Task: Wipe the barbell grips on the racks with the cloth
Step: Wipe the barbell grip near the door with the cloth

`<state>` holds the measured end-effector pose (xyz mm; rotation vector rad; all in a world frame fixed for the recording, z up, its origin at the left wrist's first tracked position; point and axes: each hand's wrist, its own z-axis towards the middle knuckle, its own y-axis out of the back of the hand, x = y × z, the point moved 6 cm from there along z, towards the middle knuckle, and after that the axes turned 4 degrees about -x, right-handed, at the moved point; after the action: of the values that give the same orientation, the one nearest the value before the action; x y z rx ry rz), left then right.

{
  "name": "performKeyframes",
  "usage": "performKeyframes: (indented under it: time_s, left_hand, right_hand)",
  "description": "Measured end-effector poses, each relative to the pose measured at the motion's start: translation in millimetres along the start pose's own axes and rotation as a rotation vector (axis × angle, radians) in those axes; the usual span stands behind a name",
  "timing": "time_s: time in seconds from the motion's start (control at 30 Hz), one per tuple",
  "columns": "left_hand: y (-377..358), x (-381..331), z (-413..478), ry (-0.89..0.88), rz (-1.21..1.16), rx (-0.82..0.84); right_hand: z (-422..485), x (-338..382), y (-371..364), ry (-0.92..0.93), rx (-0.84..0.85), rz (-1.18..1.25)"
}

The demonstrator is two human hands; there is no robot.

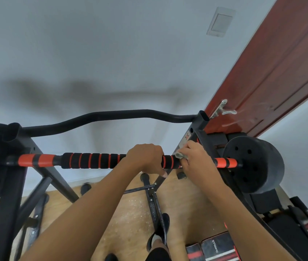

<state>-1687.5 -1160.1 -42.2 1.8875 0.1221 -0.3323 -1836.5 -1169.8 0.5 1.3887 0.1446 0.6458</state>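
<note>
Grey cloth (181, 155) is bunched in the curled fingers (189, 148) of the right hand (196, 160), pressed onto the barbell (224, 162) at the right end of its black-and-orange foam grip (91, 160) (just inside the rack upright (203, 122)). The left hand (145, 157) sits just beside it on the barbell, fingers wrapped round the foam grip. Beyond the right hand, a black weight plate (252, 164) caps the barbell's right end, with a red-brown door (281, 63) behind it.

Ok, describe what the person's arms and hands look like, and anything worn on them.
Both are bare. The left hand and right hand wear no gloves, and no rings, watch or bands show. The left forearm and right forearm have no sleeves in view.
</note>
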Motion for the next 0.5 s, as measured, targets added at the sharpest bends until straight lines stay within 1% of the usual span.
performKeyframes:
  time_s: [0.1, 0.2, 0.3, 0.4, 0.5]
  left_hand:
    - [-4, 2, 7, 0.005, -0.055, 0.070]
    - [-7, 4, 12, -0.005, -0.115, 0.137]
    - [-12, 8, 17, -0.004, -0.261, 0.261]
    - [-18, 11, 20, 0.010, -0.380, 0.421]
    - [-19, 11, 23, 0.015, -0.404, 0.459]
  right_hand:
    - [-13, 4, 4, 0.022, -0.042, 0.037]
    - [-22, 7, 5, 0.053, -0.044, 0.040]
    - [-33, 5, 8, 0.084, -0.059, 0.041]
    - [-43, 1, 17, 0.020, -0.072, 0.096]
    - [-26, -5, 27, -0.041, -0.141, 0.171]
